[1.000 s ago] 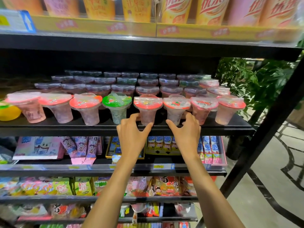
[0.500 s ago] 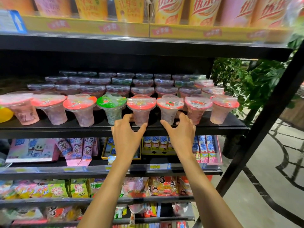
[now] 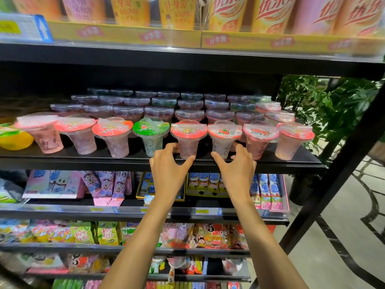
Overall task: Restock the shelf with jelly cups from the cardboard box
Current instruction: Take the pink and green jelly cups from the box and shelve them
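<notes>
We record the left hand (image 3: pixel 167 171) with its fingers (image 3: pixel 170 147) and thumb curled round the base of the first jelly cup (image 3: pixel 186 132), a red-lidded cup standing upright at the front edge of the shelf (image 3: pixel 83 161). The right hand (image 3: pixel 236 175) grasps the base of the second jelly cup (image 3: pixel 224 132) in like manner, thumb to its left and fingers (image 3: pixel 242 152) to its right. The two cups stand just beside each other, between the two sets of fingers. A green-lidded cup (image 3: pixel 151 130) stands just left of the left fingers. Further rows of cups (image 3: pixel 189 114) stand behind the fingers. Snack packets (image 3: pixel 104 184) lie on the level below them.
</notes>
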